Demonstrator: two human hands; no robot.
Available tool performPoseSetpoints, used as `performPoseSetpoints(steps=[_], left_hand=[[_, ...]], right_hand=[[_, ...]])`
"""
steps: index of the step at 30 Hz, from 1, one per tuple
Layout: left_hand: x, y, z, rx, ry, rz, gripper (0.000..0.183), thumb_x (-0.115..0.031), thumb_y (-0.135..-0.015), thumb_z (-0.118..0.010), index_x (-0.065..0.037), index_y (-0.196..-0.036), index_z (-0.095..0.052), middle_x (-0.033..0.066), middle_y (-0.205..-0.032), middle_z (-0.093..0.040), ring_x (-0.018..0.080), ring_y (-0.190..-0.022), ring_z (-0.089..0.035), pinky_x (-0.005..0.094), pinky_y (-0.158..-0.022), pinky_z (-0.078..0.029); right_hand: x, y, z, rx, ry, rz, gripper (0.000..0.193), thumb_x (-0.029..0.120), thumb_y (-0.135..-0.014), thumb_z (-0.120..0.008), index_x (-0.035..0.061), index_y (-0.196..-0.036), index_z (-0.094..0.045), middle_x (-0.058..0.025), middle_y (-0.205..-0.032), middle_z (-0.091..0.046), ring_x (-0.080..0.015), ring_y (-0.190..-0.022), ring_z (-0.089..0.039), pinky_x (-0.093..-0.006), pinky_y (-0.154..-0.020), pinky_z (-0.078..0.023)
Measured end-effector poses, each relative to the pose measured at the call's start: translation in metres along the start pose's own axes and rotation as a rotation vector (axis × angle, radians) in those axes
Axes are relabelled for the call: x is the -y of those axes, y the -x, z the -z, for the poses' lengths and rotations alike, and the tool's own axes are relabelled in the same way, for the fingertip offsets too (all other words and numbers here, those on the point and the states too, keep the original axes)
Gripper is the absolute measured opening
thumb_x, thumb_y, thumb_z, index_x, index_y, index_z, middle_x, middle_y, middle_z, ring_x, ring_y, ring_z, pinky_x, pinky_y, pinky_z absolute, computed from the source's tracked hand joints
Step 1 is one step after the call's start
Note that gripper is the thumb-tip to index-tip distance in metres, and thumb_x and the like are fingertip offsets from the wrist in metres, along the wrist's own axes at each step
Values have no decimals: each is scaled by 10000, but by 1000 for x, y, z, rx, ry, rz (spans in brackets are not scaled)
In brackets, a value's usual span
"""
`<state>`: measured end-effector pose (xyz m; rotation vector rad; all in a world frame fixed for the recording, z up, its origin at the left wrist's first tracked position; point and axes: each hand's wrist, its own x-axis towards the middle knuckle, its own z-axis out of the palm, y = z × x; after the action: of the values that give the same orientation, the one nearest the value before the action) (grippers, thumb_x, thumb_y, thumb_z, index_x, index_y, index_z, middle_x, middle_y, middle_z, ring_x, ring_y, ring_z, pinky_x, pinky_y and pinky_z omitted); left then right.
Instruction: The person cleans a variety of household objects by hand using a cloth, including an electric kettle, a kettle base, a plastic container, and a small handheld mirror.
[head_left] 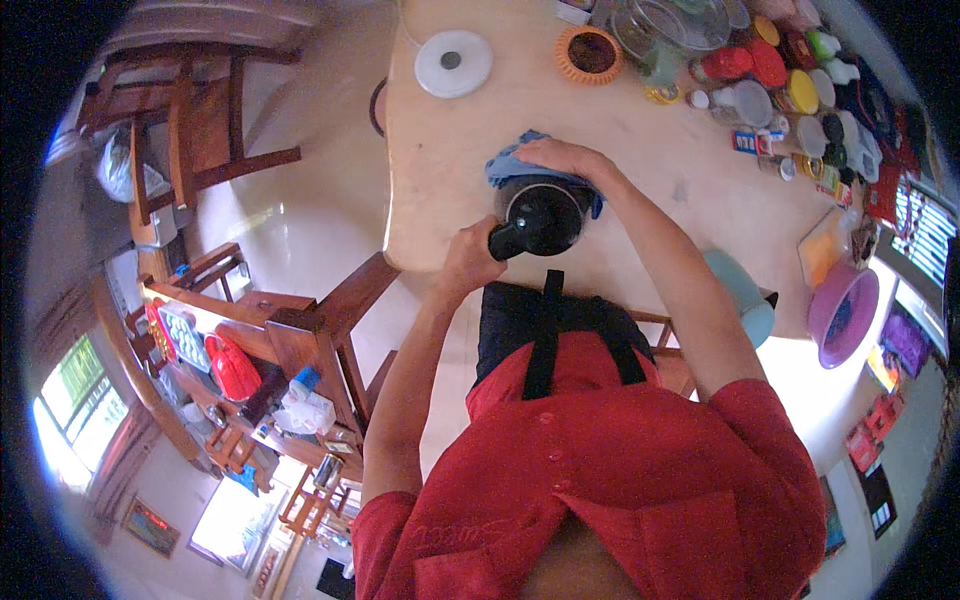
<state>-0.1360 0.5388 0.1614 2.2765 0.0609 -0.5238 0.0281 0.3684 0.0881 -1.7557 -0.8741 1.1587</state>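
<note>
An electric kettle (546, 218) with a shiny black lid and black handle is close to my body at the near edge of the table. My left hand (474, 257) is closed round its handle. A crumpled blue cloth (506, 170) lies against the kettle's far side. Over it, my right hand (562, 158) presses the cloth to the kettle, its fingers pointing left; part of the cloth hangs below that hand. Farther off on the table sits a white round kettle base (453, 63) with a grey centre.
An orange scalloped bowl (589, 55) with dark contents stands at the far side. Several jars, tubs and bottles crowd the table's right, near a yellow jar lid (802, 92). A light blue bucket (738, 297) and a purple basin (843, 315) are to my right. Wooden chairs (210, 125) stand left.
</note>
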Motion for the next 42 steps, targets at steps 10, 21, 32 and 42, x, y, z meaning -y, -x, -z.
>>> performPoseSetpoints(steps=[10, 21, 32, 42], left_hand=[[9, 6, -9, -38, 21, -15, 291, -61, -580, -605, -39, -863, -545, 214, -771, -595, 393, -760, -580, 438, -668, -471], [-2, -1, -8, -111, -8, -82, 239, -55, -577, -599, -34, -801, -519, 201, -745, -568, 393, -735, -564, 452, -648, -456], [-3, 1, -8, -68, 51, 13, 260, -60, -586, -621, -52, -832, -538, 179, -795, -590, 377, -775, -579, 447, -667, -459], [0, 4, -8, -76, -18, 47, 246, -52, -570, -626, -46, -796, -530, 180, -771, -589, 381, -758, -584, 429, -657, -473]], right_hand=[[55, -5, -5, 231, 135, 52, 390, 315, -850, -468, 25, -1082, -586, -125, -1184, -544, -262, -1099, -495, -333, -970, -348], [-40, -90, -24, 542, 285, -145, 357, 316, -830, -441, 24, -956, -604, -136, -982, -622, -219, -880, -568, -366, -807, -429], [-96, 12, -26, -318, -673, -259, 409, 347, -909, -404, 22, -1097, -569, -113, -1079, -597, -229, -967, -557, -337, -875, -425], [13, 89, -118, -944, -1546, -179, 483, 397, -952, -327, 44, -1273, -405, -64, -1192, -522, -174, -1088, -489, -327, -965, -364]])
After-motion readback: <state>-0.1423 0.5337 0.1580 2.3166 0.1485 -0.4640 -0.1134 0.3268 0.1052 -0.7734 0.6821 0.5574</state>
